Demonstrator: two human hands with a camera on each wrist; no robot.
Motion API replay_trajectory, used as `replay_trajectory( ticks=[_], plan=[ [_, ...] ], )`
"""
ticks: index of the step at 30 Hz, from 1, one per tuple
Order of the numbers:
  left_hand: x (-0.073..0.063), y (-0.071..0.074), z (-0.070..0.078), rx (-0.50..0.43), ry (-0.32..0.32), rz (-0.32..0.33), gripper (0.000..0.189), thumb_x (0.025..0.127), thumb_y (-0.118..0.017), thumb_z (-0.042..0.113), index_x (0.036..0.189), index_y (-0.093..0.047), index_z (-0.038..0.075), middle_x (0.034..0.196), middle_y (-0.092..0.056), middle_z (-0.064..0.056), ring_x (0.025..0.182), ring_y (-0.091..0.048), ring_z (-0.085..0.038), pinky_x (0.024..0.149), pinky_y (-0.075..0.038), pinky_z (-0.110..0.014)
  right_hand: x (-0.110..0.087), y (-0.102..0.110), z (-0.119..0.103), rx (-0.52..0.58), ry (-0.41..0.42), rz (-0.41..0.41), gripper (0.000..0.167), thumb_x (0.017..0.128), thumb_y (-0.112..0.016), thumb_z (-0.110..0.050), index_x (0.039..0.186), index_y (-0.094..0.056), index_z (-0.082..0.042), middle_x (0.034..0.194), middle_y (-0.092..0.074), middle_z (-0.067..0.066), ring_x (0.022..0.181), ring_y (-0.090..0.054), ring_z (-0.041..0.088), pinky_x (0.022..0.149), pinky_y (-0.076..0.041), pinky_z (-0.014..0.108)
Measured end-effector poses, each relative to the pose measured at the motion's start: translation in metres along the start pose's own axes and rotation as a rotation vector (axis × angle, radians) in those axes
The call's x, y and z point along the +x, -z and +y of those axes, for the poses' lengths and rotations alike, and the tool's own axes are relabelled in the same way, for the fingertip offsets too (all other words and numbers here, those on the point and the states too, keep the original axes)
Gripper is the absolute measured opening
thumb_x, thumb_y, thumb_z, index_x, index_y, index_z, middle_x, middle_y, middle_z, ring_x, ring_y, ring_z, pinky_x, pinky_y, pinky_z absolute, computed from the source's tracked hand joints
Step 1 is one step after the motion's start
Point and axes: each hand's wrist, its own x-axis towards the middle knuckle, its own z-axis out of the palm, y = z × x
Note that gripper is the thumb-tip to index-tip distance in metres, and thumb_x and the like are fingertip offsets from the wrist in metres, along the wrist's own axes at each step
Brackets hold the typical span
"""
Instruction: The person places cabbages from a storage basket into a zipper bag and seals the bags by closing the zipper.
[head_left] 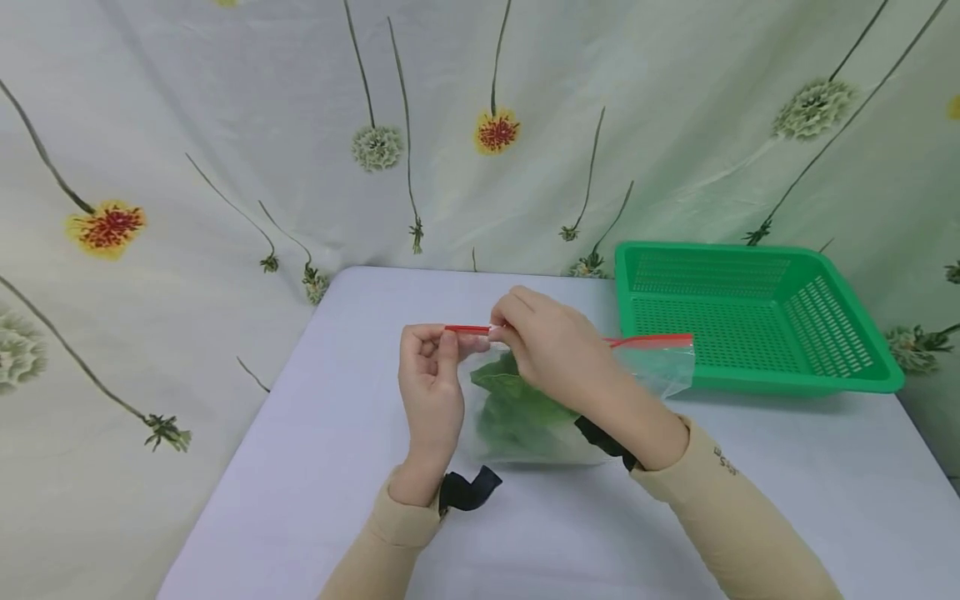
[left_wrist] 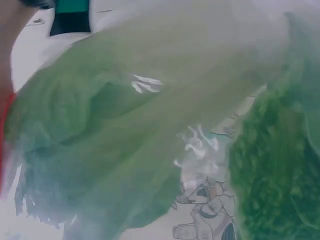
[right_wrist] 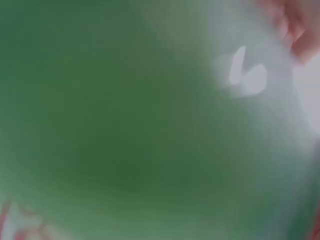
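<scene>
A clear zip bag (head_left: 667, 368) with a red closure strip (head_left: 651, 341) stands upright over the table, green leafy vegetables (head_left: 517, 412) inside it. Thumb and fingers of my left hand (head_left: 432, 396) pinch the bag's top at the left end of the red strip. Just to the right, my right hand (head_left: 562, 354) pinches the same strip, a small white piece (head_left: 493, 329) showing at its fingertips. Both wrist views look closely through the plastic; pale-stemmed leaves (left_wrist: 100, 145) and a printed line drawing (left_wrist: 207, 210) appear in the left one. My right hand covers the strip's middle.
A green perforated plastic basket (head_left: 757, 379) sits at the table's back right, close behind the bag's right end. The white table (head_left: 315, 467) meets a flower-printed cloth (head_left: 465, 200) at its back edge. Black straps (head_left: 468, 490) are on both wrists.
</scene>
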Motion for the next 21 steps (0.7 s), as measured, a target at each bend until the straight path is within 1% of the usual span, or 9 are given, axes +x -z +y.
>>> replay_trajectory(
  ticks=[3,6,9,12,14,16,21],
  plan=[
    [0.007,0.010,0.001,0.006,0.010,0.049,0.010,0.104,-0.047,0.009,0.100,-0.050,0.001,0.085,-0.065,0.005,0.079,-0.071,-0.007,0.083,-0.059,-0.026,-0.004,0.008,0.010,0.015,-0.048,-0.022,0.006,0.094,-0.066,-0.011,0.092,-0.062,-0.007,0.088,-0.061,0.003,0.076,-0.055,0.016,0.063,-0.049,0.026],
    [0.013,0.022,0.002,-0.010,0.055,0.119,0.006,0.104,-0.047,0.010,0.098,-0.050,0.009,0.083,-0.066,0.005,0.078,-0.071,-0.008,0.085,-0.058,-0.025,-0.013,0.015,0.025,0.021,-0.083,-0.029,0.005,0.095,-0.064,-0.010,0.093,-0.062,-0.005,0.089,-0.062,0.004,0.077,-0.055,0.017,0.066,-0.049,0.029],
    [0.019,0.035,0.001,-0.049,0.103,0.204,0.008,0.103,-0.048,0.010,0.096,-0.051,0.012,0.082,-0.066,0.004,0.076,-0.070,-0.009,0.084,-0.058,-0.025,-0.025,0.024,0.042,0.015,-0.139,-0.018,0.005,0.096,-0.063,-0.009,0.094,-0.062,-0.004,0.089,-0.062,0.004,0.077,-0.053,0.018,0.067,-0.048,0.030],
    [0.023,0.044,-0.002,-0.075,0.136,0.272,0.010,0.103,-0.048,0.010,0.095,-0.051,0.013,0.079,-0.066,0.004,0.073,-0.070,-0.008,0.079,-0.058,-0.023,-0.039,0.034,0.059,0.004,-0.217,0.002,0.004,0.096,-0.063,-0.009,0.095,-0.063,-0.005,0.090,-0.060,0.004,0.077,-0.051,0.017,0.066,-0.047,0.031],
    [0.024,0.047,-0.005,-0.086,0.152,0.286,0.010,0.103,-0.049,0.009,0.095,-0.052,0.013,0.078,-0.067,0.004,0.072,-0.070,-0.008,0.078,-0.058,-0.023,-0.048,0.040,0.067,0.004,-0.262,0.013,0.004,0.096,-0.063,-0.010,0.096,-0.063,-0.006,0.090,-0.060,0.003,0.076,-0.050,0.016,0.064,-0.045,0.030],
    [0.024,0.048,-0.007,-0.093,0.164,0.279,0.010,0.102,-0.049,0.008,0.094,-0.052,0.012,0.078,-0.067,0.004,0.072,-0.070,-0.008,0.079,-0.059,-0.023,-0.055,0.045,0.072,0.008,-0.286,0.031,0.004,0.097,-0.062,-0.010,0.097,-0.064,-0.007,0.092,-0.060,0.003,0.076,-0.050,0.016,0.063,-0.044,0.030],
    [0.023,0.047,-0.013,-0.106,0.179,0.263,0.006,0.102,-0.051,0.009,0.096,-0.053,0.009,0.079,-0.068,0.004,0.074,-0.071,-0.009,0.081,-0.059,-0.024,-0.064,0.045,0.077,0.025,-0.286,0.085,0.006,0.097,-0.062,-0.011,0.099,-0.064,-0.006,0.092,-0.061,0.003,0.078,-0.053,0.015,0.063,-0.045,0.028]
  ],
)
